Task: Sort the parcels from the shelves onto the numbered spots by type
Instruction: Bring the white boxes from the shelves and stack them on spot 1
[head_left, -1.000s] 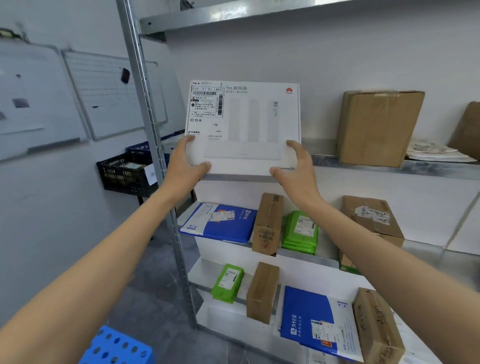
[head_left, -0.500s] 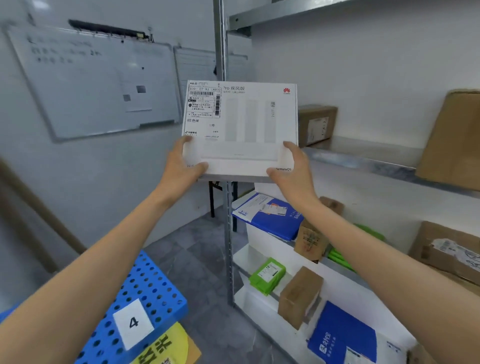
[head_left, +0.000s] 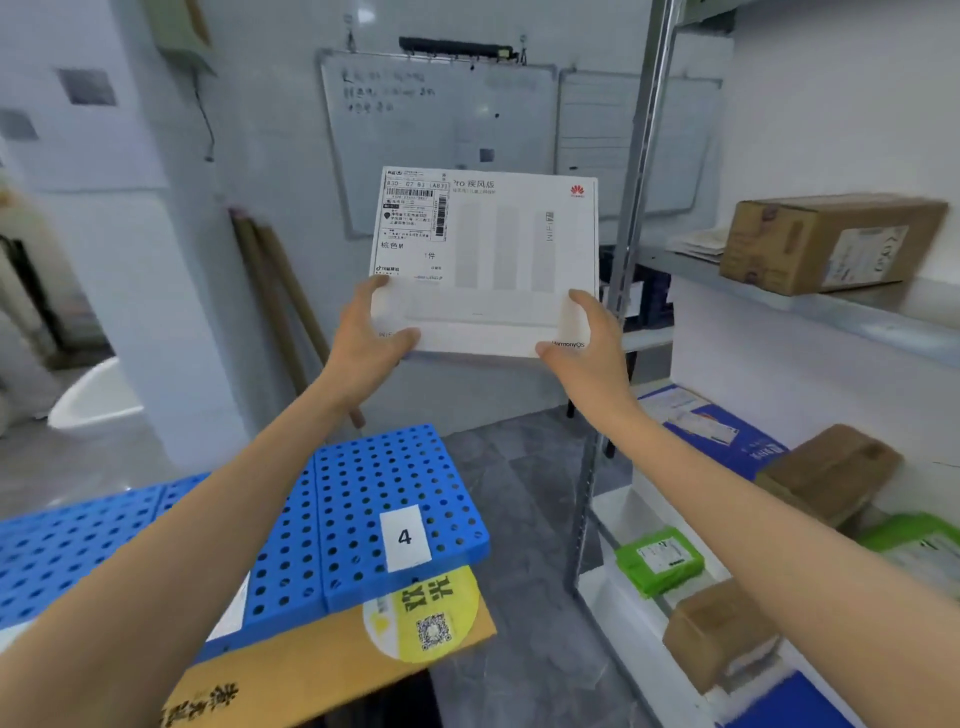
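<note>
Grip: left hand (head_left: 363, 353) and right hand (head_left: 587, 353) each clasp a lower corner of the flat white cardboard box (head_left: 498, 260), thumbs on its face.
Box: upright in mid-air, touching nothing else, before the wall whiteboard (head_left: 441, 130).
Below: blue perforated plastic platform (head_left: 363, 483) with a white "4" tag (head_left: 404, 537).
Right: grey metal shelf post (head_left: 631, 208) just beside the box's right edge; brown carton (head_left: 826, 241) on the shelf beyond.

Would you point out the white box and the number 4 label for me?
white box (head_left: 519, 249), head view, middle of its front face.
number 4 label (head_left: 404, 538), head view, on the printed digit.
</note>
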